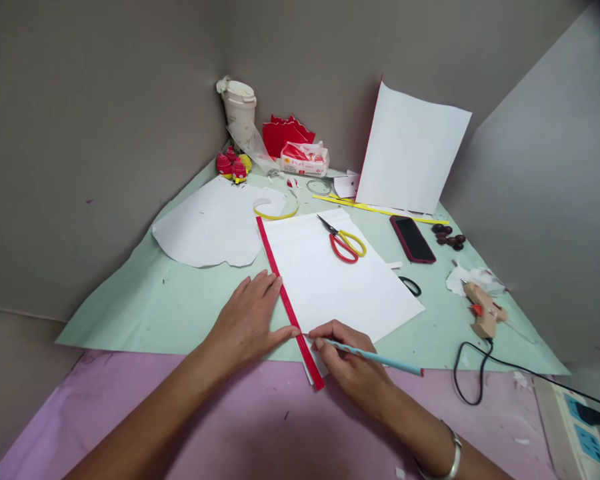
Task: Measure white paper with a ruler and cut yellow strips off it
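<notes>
A long red strip point(289, 300) lies along the left edge of a white sheet point(345, 293). My left hand point(253, 317) rests flat with its fingers spread, fingertips and thumb on the strip. Pinched in my right hand point(353, 363) is a light blue pencil point(380, 358), its tip at the strip's right edge near my left thumb. Scissors with one red and one yellow handle point(347, 245) lie on the upper part of the sheet. A curled yellow strip point(276, 215) sits just beyond the sheet's upper left corner.
Cut white paper point(210, 227) lies at left. A phone point(413, 239), dark beads point(449, 237) and a corded glue gun point(484, 310) are at right. A white sheet point(413, 147) stands upright behind, near a tissue pack point(305, 160), a cup point(240, 107) and small red figures point(231, 164).
</notes>
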`<state>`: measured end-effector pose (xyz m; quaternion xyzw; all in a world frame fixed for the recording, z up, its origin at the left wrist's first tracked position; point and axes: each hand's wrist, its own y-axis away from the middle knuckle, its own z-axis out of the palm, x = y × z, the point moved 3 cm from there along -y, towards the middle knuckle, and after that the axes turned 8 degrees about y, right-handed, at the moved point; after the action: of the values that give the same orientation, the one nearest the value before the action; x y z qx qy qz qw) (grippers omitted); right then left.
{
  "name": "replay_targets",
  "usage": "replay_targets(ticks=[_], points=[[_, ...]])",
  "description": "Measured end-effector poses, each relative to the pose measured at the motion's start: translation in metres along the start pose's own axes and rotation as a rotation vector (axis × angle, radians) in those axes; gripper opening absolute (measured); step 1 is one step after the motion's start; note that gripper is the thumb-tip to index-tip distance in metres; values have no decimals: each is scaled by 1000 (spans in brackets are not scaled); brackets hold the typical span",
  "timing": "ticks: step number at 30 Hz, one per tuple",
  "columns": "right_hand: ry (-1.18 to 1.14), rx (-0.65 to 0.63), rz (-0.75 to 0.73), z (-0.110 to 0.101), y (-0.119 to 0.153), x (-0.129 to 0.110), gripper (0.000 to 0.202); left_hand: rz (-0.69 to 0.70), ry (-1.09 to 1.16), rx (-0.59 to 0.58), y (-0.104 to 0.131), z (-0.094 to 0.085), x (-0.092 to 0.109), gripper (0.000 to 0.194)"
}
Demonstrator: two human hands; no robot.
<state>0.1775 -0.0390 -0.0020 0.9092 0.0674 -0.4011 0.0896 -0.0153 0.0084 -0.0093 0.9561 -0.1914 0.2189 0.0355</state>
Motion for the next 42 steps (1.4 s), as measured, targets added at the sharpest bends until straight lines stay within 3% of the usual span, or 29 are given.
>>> replay_targets(ticks=[19, 32, 42], points=[[-16, 18, 4, 2, 5, 5, 20, -21, 31, -14, 1, -1, 2, 82], [18, -2, 3, 1, 5, 3, 22, -88, 30, -125, -1, 1, 7, 101], [-9, 13, -9, 1, 7, 2, 23, -106, 24, -155, -2, 0, 9, 103]])
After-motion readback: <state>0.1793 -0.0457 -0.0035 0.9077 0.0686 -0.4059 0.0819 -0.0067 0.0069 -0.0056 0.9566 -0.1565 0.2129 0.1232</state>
